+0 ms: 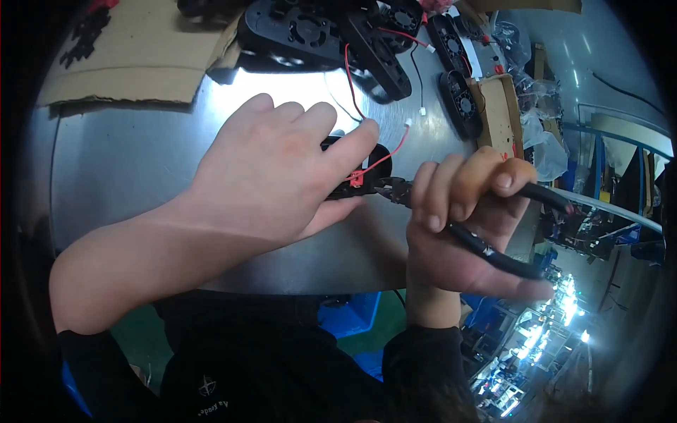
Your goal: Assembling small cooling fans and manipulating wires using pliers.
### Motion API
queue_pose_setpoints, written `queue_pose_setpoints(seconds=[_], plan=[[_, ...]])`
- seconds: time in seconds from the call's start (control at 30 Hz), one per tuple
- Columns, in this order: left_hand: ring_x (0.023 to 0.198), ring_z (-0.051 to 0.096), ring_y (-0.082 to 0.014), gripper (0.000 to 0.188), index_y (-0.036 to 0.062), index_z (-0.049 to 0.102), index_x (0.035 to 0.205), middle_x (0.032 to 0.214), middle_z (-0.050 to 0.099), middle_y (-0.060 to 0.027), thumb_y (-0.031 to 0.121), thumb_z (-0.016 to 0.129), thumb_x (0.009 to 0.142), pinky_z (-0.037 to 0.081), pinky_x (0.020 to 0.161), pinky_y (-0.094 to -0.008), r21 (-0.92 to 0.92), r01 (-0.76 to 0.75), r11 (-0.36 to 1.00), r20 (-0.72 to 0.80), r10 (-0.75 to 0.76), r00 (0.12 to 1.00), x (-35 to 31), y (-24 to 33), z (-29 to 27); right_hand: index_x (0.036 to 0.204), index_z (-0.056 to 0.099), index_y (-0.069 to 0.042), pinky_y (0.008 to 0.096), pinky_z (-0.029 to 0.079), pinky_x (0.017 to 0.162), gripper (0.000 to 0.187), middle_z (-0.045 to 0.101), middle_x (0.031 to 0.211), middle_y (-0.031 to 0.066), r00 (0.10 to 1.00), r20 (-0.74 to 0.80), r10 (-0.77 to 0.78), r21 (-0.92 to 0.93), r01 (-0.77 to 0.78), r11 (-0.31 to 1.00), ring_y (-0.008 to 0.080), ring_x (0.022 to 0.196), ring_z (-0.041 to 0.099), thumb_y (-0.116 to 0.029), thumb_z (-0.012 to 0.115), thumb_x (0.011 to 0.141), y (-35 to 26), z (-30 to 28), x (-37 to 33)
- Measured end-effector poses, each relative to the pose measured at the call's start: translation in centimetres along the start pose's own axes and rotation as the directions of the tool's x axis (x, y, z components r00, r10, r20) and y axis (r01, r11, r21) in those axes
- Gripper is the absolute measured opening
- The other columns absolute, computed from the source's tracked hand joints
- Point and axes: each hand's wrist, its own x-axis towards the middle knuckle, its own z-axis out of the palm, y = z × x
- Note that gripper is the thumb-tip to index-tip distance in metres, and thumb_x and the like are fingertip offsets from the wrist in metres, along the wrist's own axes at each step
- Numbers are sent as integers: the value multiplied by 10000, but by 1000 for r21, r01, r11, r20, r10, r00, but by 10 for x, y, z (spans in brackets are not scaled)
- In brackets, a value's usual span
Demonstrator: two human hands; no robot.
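Observation:
My left hand is closed around a small black plastic housing, hiding most of it. Inside the housing sits a small red part. A red wire rises from it to a white connector. My right hand grips a pair of pliers with black handles, which stand apart. The dark jaws point left and reach the housing's right end, close to the red part. Whether they bite on anything is too small to tell.
Black fan housings with red and black wires are piled at the back of the metal table. More fan housings lie at the back right beside a cardboard box. Flat cardboard covers the back left. A blue bin stands below the front edge.

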Motion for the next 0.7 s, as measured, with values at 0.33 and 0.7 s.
queue_pose_setpoints(seconds=[0.33, 0.7], plan=[[789, 586, -242, 665, 127, 614, 1402, 893, 556, -65, 386, 822, 826, 433, 723, -386, 37, 12, 999, 20, -13, 1000, 3, 2, -6, 1028, 429, -139, 330, 381, 656, 745, 437, 803, 21, 994, -95, 56, 228, -33, 973, 138, 634, 438, -873, 490, 911, 19, -12, -3], [773, 606, -294, 645, 138, 624, 1376, 899, 577, -89, 375, 835, 813, 476, 696, -421, -27, 65, 998, 36, -64, 997, 4, 3, -9, 980, 455, -182, 312, 301, 640, 499, 411, 773, -16, 953, -250, 171, 174, -130, 976, 120, 619, 381, -666, 577, 985, 9, 8, -5]])
